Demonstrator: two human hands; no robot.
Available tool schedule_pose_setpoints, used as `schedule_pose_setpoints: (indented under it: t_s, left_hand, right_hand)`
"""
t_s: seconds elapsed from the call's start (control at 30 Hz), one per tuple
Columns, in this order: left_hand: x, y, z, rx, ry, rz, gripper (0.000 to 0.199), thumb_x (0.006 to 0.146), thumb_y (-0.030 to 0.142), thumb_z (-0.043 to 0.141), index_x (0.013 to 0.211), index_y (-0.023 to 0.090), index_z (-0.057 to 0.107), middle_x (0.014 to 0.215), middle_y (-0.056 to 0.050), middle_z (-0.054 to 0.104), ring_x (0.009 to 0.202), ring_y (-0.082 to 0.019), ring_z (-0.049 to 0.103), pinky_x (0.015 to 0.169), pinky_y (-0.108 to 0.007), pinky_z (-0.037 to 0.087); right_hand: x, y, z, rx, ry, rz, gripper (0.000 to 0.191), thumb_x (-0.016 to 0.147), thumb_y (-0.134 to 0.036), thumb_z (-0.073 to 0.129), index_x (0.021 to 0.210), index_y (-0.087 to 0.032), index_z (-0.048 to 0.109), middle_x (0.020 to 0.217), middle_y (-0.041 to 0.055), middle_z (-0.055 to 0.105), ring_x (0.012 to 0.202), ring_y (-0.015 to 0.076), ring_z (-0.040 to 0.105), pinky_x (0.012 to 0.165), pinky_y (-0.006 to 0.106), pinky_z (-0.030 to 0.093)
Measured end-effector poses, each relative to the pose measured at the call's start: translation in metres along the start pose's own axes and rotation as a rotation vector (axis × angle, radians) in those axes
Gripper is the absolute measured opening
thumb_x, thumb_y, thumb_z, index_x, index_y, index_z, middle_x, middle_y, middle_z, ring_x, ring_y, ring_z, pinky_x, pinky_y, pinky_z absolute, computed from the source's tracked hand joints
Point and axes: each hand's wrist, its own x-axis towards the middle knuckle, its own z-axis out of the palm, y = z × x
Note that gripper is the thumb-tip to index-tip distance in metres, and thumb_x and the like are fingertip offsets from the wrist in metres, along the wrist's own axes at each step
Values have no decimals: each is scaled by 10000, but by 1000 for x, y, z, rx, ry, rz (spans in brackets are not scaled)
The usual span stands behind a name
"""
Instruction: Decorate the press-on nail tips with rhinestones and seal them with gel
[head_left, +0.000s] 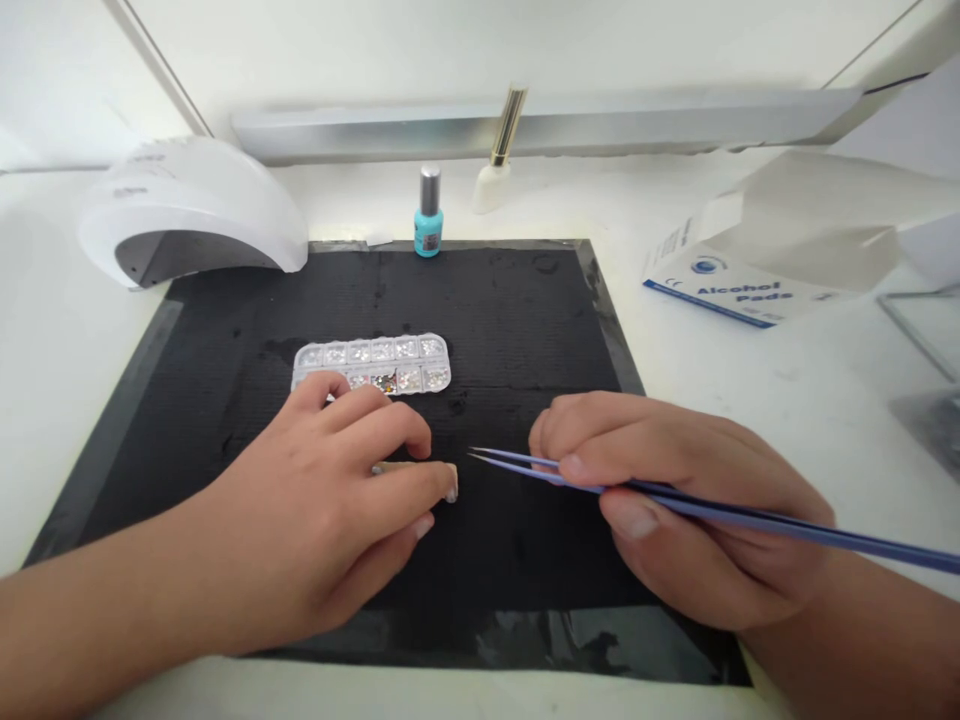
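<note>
My right hand (pixel 675 500) grips blue tweezers (pixel 697 510) between thumb and fingers. Their fine tips point left and stand slightly apart, with nothing visible between them. Across a short gap is my left hand (pixel 352 500), its fingers curled over the black mat. A small pale, glossy piece (pixel 451 483) shows at its index fingertip, with a thin beige edge behind the finger; what it is I cannot make out. Just beyond the left fingers lies a clear compartment case (pixel 371 362) of tiny shiny rhinestones, its near left part hidden by the hand.
The black mat (pixel 517 320) has taped edges. A white nail lamp (pixel 202 205) stands at the back left. Behind the mat are a turquoise nail polish bottle (pixel 428 225) and a white bottle with a gold cap (pixel 499 150). An open alcohol pads box (pixel 750 260) sits at the right.
</note>
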Motion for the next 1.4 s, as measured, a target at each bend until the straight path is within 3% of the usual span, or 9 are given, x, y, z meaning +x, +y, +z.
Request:
schedule_pose_setpoints:
  t_s: [0.47,0.67,0.9,1.2,1.4]
  left_hand:
    - [0,0,-2,-3,7,-32,155,920,185,522,1016,238,631,990,-45,606,860,-220,531,803,-431,348]
    - [-4,-12,-14,-111,199,-149,108,909,176,540,1012,200,564,1010,-53,579,930,-194,532,822,-375,421]
    - [-4,-43,-21,-269,325,-350,76,926,258,529,956,189,522,882,-8,540,787,-140,522,695,-290,443]
    - [16,-56,-47,-177,244,-193,56,880,215,519,880,173,556,844,7,568,768,-125,537,662,-251,435]
    - [30,-87,-33,-218,259,-148,58,859,181,514,874,163,567,861,-12,594,797,-134,557,726,-267,465]
  right_hand:
    - [3,1,1,13,17,-35,182,902,-100,480,999,-190,604,783,69,591,669,174,589,559,339,524]
    - [-3,9,5,77,89,-4,159,919,-177,505,1004,-220,632,790,65,612,667,184,597,576,355,534]
    - [-6,23,5,75,146,-6,142,907,-226,553,1012,-215,648,785,56,628,664,177,601,586,343,528]
    - [0,26,13,133,229,21,139,901,-204,546,983,-196,657,752,45,610,655,180,593,578,342,510]
    - [5,26,13,140,254,40,178,913,-167,513,998,-194,667,745,51,610,649,182,585,556,342,502]
